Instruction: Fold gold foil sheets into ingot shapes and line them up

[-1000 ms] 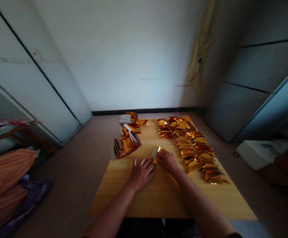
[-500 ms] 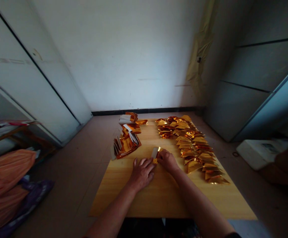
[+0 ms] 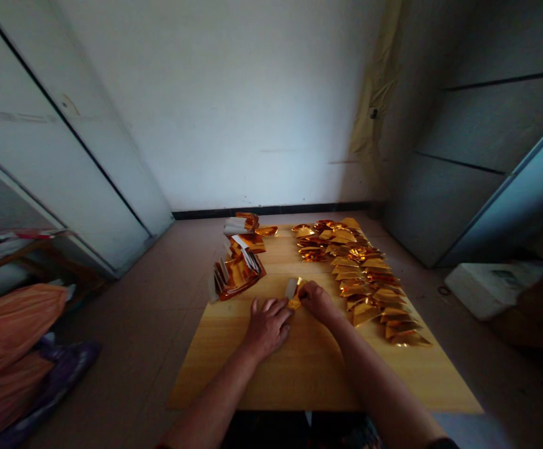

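Note:
A small sheet of gold foil paper (image 3: 294, 302), partly folded and showing a pale strip, lies on the wooden board between my hands. My left hand (image 3: 267, 324) rests on the board with fingers spread, its fingertips touching the sheet's left edge. My right hand (image 3: 317, 300) is closed, its fingers pinching the right side of the sheet. Unfolded gold foil sheets (image 3: 239, 274) stand in loose bundles at the board's far left. Rows of folded gold foil pieces (image 3: 369, 274) overlap along the right side.
The wooden board (image 3: 215, 368) sits low before me. A white wall (image 3: 252, 125) rises behind it. Grey cabinets (image 3: 467, 199) and a white box (image 3: 477, 290) stand at the right. Orange bags (image 3: 14, 324) lie at the left near a white door panel (image 3: 98, 149).
My right hand has shifted slightly to the right, and more of the gold foil shows between the hands. My left hand stays in place.

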The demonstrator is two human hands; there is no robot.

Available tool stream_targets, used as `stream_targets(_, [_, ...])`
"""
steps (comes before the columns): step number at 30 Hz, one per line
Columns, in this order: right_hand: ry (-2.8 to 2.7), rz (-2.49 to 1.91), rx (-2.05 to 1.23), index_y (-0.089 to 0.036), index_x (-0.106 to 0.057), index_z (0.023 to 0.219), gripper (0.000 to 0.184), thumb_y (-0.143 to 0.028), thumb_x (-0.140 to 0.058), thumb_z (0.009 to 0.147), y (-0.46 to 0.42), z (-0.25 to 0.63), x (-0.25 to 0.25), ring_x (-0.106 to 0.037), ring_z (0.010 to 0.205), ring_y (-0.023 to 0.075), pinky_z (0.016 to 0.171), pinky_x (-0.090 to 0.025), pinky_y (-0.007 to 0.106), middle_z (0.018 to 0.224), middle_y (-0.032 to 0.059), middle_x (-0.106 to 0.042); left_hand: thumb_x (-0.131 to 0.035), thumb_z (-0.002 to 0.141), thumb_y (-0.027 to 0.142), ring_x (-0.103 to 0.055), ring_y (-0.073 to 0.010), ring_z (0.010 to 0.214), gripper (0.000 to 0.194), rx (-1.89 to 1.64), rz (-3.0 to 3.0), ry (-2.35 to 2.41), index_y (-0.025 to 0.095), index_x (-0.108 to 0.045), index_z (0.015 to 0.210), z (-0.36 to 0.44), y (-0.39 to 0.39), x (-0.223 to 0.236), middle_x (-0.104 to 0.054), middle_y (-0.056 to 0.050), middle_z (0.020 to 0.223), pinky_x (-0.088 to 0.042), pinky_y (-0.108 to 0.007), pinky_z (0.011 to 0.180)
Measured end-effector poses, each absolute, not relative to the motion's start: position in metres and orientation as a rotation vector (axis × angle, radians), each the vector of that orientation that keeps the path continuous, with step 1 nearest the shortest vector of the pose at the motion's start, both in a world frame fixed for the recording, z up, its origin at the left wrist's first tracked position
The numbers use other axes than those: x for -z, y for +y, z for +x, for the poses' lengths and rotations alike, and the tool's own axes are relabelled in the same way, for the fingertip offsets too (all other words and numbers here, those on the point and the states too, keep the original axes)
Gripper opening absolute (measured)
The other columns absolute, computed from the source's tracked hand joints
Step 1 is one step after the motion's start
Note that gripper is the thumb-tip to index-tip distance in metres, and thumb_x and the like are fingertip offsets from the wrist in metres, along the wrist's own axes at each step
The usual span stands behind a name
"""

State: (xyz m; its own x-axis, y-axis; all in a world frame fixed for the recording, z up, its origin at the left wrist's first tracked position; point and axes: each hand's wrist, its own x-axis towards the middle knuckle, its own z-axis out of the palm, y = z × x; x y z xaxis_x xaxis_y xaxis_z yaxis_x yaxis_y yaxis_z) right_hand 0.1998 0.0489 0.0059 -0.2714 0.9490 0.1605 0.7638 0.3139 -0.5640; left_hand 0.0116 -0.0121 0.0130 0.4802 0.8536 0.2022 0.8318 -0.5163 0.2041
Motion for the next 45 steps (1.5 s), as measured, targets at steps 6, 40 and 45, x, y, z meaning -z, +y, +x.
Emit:
stream_targets(6, [-2.297, -1.614, -0.178, -0.024, -0.065, 0.092, 0.017, -0.024, -0.049, 0.088, 0.034, 0.199, -0.018, -0.050, 0.098, 0.0190, 0.082, -0.036, 0.029, 0.101, 0.0050, -0.063, -0.055, 0.082, 0.023, -0.046, -0.0240, 0.117, 0.017, -0.538, 2.658, 1.577, 0.027, -0.061, 0.097, 0.022, -0.004, -0.018, -0.060, -0.002, 0.123, -0.017, -0.061, 0.105])
stream_targets(40, [-2.564, -1.348, 0.007, -0.022, -0.064, 0.081, 0.018, -0.026, -0.050, 0.092, 0.024, 0.205, -0.007, -0.050, 0.085, 0.0171, 0.073, -0.031, 0.029, 0.087, 0.0022, -0.063, -0.057, 0.083, 0.024, -0.053, -0.0244, 0.116, 0.026, -0.608, 2.499, 1.821, 0.023, -0.056, 0.109, 0.020, 0.011, -0.009, -0.065, -0.007, 0.115, -0.022, -0.057, 0.106])
stream_targets(45, [-2.645, -1.248, 0.141, -0.020, -0.062, 0.086, 0.015, -0.022, -0.048, 0.092, 0.022, 0.205, -0.008, -0.050, 0.085, 0.0181, 0.074, -0.030, 0.032, 0.088, 0.0043, -0.062, -0.055, 0.083, 0.025, -0.053, -0.0236, 0.114, 0.019, -0.588, 2.529, 1.808, 0.025, -0.056, 0.102, 0.021, 0.007, -0.012, -0.064, -0.005, 0.112, -0.021, -0.057, 0.106])
